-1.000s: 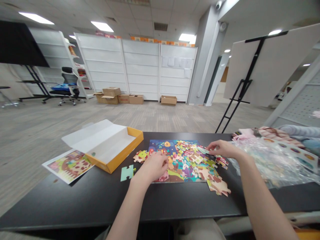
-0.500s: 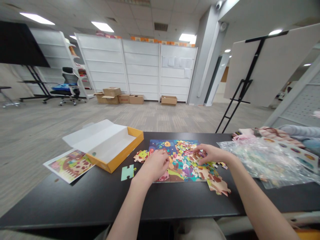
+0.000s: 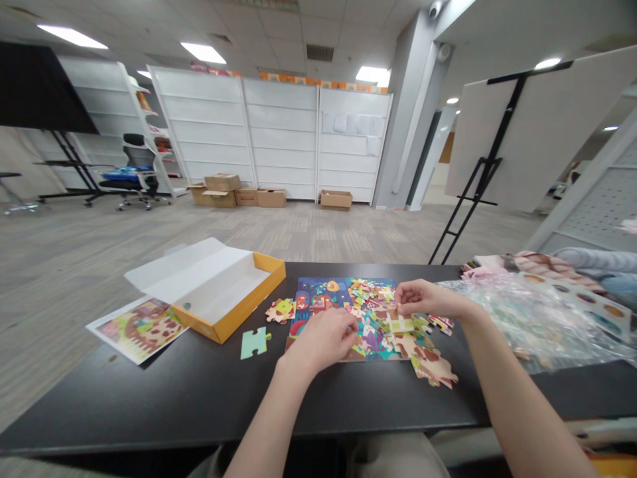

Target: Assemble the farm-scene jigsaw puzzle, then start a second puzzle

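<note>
A colourful picture board (image 3: 308,290) lies on the black table, with many loose puzzle pieces (image 3: 368,290) heaped over its right half. My left hand (image 3: 331,335) is over the board's lower middle, its fingers curled down; whatever is under them is hidden. At the heap's right side, my right hand (image 3: 423,299) pinches a pale green and tan puzzle piece (image 3: 399,322) by its upper edge. More cow-patterned pieces (image 3: 434,367) spill past the board's lower right corner. A mint green piece (image 3: 253,342) and a small yellow-and-tan cluster (image 3: 281,311) lie left of the board.
An open yellow box (image 3: 219,325) with a white inside stands at the left, beside a printed picture sheet (image 3: 142,330). Clear plastic bags (image 3: 517,318) and folded fabric (image 3: 562,269) cover the table's right end. Cardboard boxes (image 3: 221,190) sit on the floor beyond.
My left hand has moved right across the board, uncovering its left part. My right hand has closed from spread fingers and now holds a piece raised from the heap.
</note>
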The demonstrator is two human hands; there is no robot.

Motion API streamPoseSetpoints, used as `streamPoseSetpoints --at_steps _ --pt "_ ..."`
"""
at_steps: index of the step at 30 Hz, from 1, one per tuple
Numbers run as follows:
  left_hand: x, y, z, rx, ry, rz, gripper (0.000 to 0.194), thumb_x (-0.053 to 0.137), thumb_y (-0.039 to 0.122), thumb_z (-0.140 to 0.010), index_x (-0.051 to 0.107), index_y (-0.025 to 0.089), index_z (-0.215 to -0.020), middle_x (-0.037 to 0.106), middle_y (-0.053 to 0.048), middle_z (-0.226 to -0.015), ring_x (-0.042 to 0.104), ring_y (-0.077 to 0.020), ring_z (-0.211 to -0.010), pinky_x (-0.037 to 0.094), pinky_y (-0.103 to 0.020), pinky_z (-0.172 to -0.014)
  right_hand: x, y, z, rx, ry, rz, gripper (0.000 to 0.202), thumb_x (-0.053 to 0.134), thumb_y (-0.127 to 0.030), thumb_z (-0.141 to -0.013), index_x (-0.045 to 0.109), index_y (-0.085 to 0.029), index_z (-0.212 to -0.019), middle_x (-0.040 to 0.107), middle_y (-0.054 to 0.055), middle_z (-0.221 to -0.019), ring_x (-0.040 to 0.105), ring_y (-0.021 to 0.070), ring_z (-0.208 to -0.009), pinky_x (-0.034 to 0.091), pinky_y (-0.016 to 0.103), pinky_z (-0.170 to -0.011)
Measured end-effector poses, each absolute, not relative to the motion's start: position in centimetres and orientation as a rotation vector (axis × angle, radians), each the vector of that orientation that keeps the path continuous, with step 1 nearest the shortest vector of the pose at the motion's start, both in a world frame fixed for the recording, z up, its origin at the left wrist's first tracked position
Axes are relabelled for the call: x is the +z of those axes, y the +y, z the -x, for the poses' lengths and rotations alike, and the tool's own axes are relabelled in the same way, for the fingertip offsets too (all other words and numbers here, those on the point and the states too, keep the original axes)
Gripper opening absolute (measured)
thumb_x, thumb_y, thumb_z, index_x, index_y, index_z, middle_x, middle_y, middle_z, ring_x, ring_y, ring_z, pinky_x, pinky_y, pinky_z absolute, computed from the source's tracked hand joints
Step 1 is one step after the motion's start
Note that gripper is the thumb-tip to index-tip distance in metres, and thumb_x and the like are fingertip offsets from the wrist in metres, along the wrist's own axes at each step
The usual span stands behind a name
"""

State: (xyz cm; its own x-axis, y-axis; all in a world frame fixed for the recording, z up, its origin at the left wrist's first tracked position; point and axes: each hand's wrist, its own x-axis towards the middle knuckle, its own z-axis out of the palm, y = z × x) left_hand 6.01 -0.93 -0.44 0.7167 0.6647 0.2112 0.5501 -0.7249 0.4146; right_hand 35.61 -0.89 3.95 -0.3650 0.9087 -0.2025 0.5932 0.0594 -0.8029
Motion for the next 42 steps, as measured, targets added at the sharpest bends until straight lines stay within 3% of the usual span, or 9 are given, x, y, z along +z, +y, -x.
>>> streamPoseSetpoints --at_steps 2,6,8,15,24,27,30,35,42 --pt "-0.2 -1.3 -6.5 0.51 0.938 -2.585 0.014 0.059 0.027 -0.089 0.068 0.022 -0.098 0.071 -0.005 -0.1 0.066 -0.0219 -0.095 0.05 -0.031 -0.084 4.0 -0.9 -35.6 1.229 -1.977 1.484 0.049 0.077 -0.058 -0.069 0.062 -0.015 -0.085 0.068 0.004 -0.076 0.062 0.0155 -0.07 0.047 0.027 -0.065" --pt "0.4 -2.0 -7.9 0.62 0.918 -2.523 0.038 0.065 0.029 -0.086 0.057 0.024 -0.122 0.062 -0.006 -0.125 0.064 -0.0233 -0.106 0.051 -0.034 -0.09 3.9 -0.8 -35.2 1.206 -1.925 1.422 0.045 0.077 -0.054 -0.073 0.062 -0.015 -0.087 0.069 0.004 -0.078 0.062 0.0139 -0.069 0.048 0.027 -0.066" --pt "0.8 -2.3 -8.5 0.666 0.902 -2.511 0.043 0.068 0.029 -0.084 0.052 0.025 -0.124 0.057 -0.006 -0.131 0.062 -0.0236 -0.11 0.051 -0.035 -0.091 3.6 -0.7 -34.4 1.236 -1.908 1.371 0.045 0.078 -0.055 -0.072 0.062 -0.015 -0.086 0.068 0.003 -0.076 0.061 0.0134 -0.067 0.048 0.026 -0.064" --pt "0.9 -2.0 -9.6 0.566 0.935 -2.637 0.019 0.062 0.027 -0.088 0.052 0.023 -0.103 0.06 -0.005 -0.112 0.062 -0.0224 -0.104 0.05 -0.033 -0.087 1.9 -0.2 -31.8 1.362 -1.913 1.208 0.045 0.078 -0.055 -0.073 0.063 -0.015 -0.086 0.069 0.002 -0.077 0.058 0.0108 -0.062 0.042 0.022 -0.055" --pt "0.0 -1.5 -9.6 0.553 0.911 -2.748 0.035 0.062 0.027 -0.086 0.051 0.021 -0.12 0.066 -0.008 -0.112 0.062 -0.0259 -0.108 0.048 -0.037 -0.092 1.3 0.5 -32.1 1.345 -1.935 1.227 0.042 0.078 -0.053 -0.075 0.066 -0.016 -0.091 0.065 -0.001 -0.071 0.054 0.0096 -0.057 0.039 0.021 -0.052" --pt "0.4 -1.5 -9.4 0.535 0.92 -2.754 0.034 0.063 0.03 -0.086 0.052 0.021 -0.117 0.067 -0.008 -0.107 0.064 -0.0259 -0.102 0.049 -0.035 -0.087 1.9 -0.8 -32.6 1.158 -1.904 1.283 0.044 0.075 -0.055 -0.077 0.066 -0.017 -0.098 0.069 0.003 -0.083 0.061 0.0138 -0.067 0.047 0.025 -0.06" --pt "1.1 -1.3 -8.9 0.499 0.953 -2.724 0.03 0.062 0.039 -0.087 0.054 0.021 -0.11 0.068 -0.008 -0.101 0.065 -0.0258 -0.094 0.049 -0.033 -0.079 1.8 -4.6 -33.3 0.709 -1.849 1.5 0.039 0.067 -0.055 -0.084 0.067 -0.018 -0.099 0.07 0.006 -0.093 0.064 0.0179 -0.077 0.051 0.031 -0.07" --pt "2.2 -0.6 -7.8 0.499 1.006 -2.68 0.028 0.061 0.038 -0.087 0.056 0.02 -0.108 0.07 -0.008 -0.101 0.067 -0.0263 -0.094 0.048 -0.033 -0.079 -1.0 -12.0 -33.1 0.292 -1.852 1.658 0.035 0.071 -0.047 -0.082 0.07 -0.024 -0.108 0.067 0.01 -0.119 0.061 0.0296 -0.112 0.047 0.042 -0.098" --pt "3.3 0.7 -4.7 0.586 1.099 -2.656 0.035 0.058 0.047 -0.088 0.056 0.022 -0.112 0.071 -0.008 -0.112 0.067 -0.0261 -0.099 0.05 -0.034 -0.083 -3.6 -14.1 -32.4 0.162 -1.922 1.735 0.028 0.068 -0.036 -0.085 0.073 -0.028 -0.111 0.067 0.01 -0.123 0.061 0.0312 -0.112 0.046 0.048 -0.099"
